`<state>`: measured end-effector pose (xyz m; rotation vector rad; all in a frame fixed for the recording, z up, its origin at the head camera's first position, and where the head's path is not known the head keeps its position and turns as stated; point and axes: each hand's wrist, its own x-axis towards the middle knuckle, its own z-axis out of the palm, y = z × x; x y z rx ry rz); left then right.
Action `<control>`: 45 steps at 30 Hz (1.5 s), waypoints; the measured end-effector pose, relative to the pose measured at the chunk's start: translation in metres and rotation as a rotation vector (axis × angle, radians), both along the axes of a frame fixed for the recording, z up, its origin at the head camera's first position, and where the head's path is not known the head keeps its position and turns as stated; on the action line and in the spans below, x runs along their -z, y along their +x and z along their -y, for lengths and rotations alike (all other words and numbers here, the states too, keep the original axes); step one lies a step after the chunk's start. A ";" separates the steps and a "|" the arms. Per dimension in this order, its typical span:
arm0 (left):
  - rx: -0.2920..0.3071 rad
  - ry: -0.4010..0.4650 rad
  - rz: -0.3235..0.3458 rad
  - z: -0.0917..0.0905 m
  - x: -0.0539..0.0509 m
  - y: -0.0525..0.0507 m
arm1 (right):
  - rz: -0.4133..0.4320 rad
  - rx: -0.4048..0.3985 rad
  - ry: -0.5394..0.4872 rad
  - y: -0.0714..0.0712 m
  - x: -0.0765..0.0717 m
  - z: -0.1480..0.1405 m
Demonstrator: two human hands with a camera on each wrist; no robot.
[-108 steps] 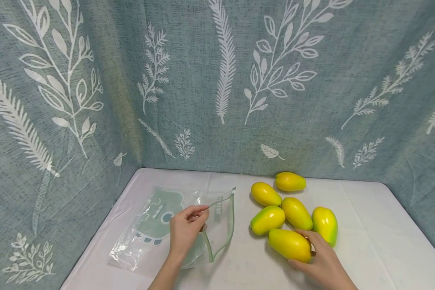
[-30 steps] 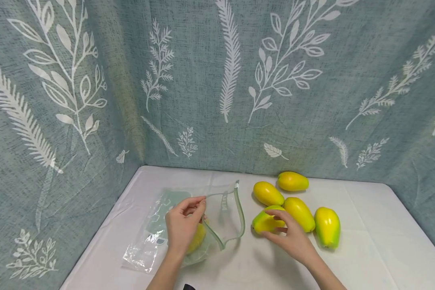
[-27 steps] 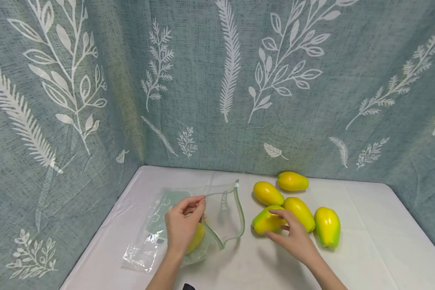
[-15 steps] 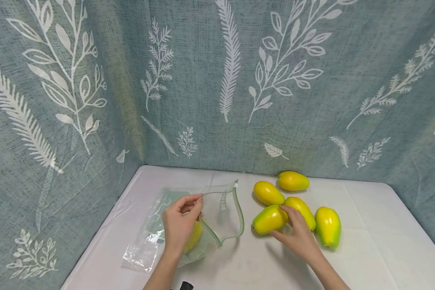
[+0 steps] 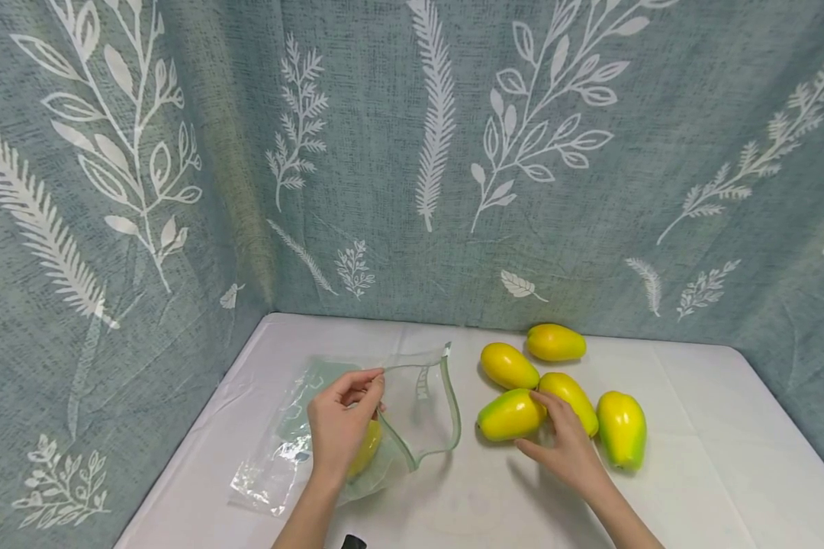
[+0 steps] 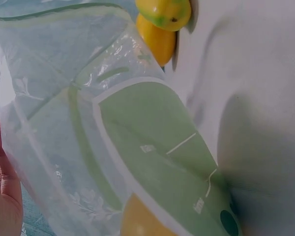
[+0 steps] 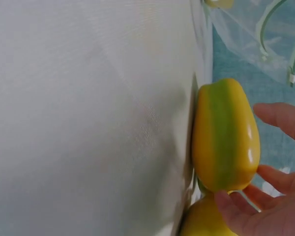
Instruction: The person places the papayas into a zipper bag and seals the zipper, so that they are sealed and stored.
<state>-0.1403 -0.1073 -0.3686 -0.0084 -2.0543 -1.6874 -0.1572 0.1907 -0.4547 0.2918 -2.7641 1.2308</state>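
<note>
My left hand (image 5: 343, 419) pinches the rim of a clear zip bag (image 5: 419, 427) with a green edge, its mouth held apart facing right. One yellow papaya (image 5: 365, 450) lies inside, partly hidden by that hand. A green cartoon print (image 6: 157, 137) fills much of the bag in the left wrist view. My right hand (image 5: 566, 442) is spread at the right end of a yellow-green papaya (image 5: 511, 415) on the table. Its fingertips are at the fruit's end, and the thumb sits slightly off it. The right wrist view shows this papaya (image 7: 226, 137) between loosely bent fingers.
Behind the right hand lies another papaya (image 5: 568, 400), with a further one (image 5: 621, 431) to its right. Two more, a papaya (image 5: 510, 366) and a papaya (image 5: 556, 343), rest farther back. A patterned curtain (image 5: 453, 191) stands behind the white table (image 5: 700, 427). A black object (image 5: 353, 541) shows at the bottom edge.
The papaya held by the right hand earliest is now in the bag. The right hand has since come to another papaya and shifted slightly toward its right end. The left hand keeps pinching the bag.
</note>
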 end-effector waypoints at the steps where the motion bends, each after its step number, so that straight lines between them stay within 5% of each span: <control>1: -0.002 -0.002 0.002 0.000 0.000 0.000 | -0.004 0.001 -0.003 0.000 0.000 0.000; 10: -0.024 -0.010 0.038 -0.001 0.001 0.002 | -0.036 0.027 -0.029 0.005 0.002 -0.002; 26: -0.031 -0.012 0.027 0.000 0.005 0.002 | 0.052 0.086 -0.027 0.007 0.002 -0.006; 35: -0.024 0.011 0.034 0.007 0.040 -0.014 | 0.115 0.108 -0.075 0.004 0.005 -0.005; 45: -0.022 0.014 0.023 0.003 0.032 -0.012 | 0.158 0.084 -0.143 0.002 0.009 -0.005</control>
